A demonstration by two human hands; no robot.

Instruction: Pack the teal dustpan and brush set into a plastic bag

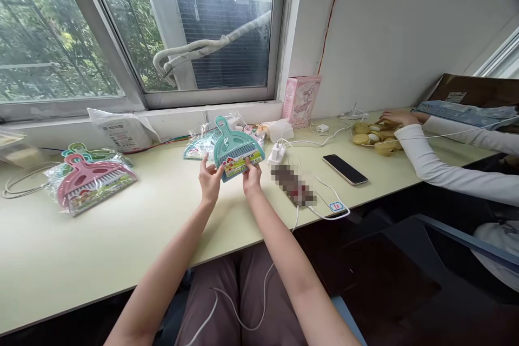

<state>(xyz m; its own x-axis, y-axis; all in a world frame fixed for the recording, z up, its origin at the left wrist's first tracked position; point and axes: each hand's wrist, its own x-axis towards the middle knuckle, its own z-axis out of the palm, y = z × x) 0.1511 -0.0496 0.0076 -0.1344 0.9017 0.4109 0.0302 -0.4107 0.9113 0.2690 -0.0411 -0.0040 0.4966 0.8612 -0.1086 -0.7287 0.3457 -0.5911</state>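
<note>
Leftward lies a pink dustpan-and-brush set [95, 179]; then the left hand [210, 181] grips a teal dustpan-and-brush set [237, 147] over the table [154, 208] by its lower-left edge, the right hand [252, 178] its lower right; light, even pressure should steady it.

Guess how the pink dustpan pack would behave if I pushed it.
The pink dustpan pack would probably slide easily, given its glossy clear wrapper and the smooth-looking table. Broad and low, it seems unlikely to roll or tip. The green dustpan pack close behind it might shift too.
</note>
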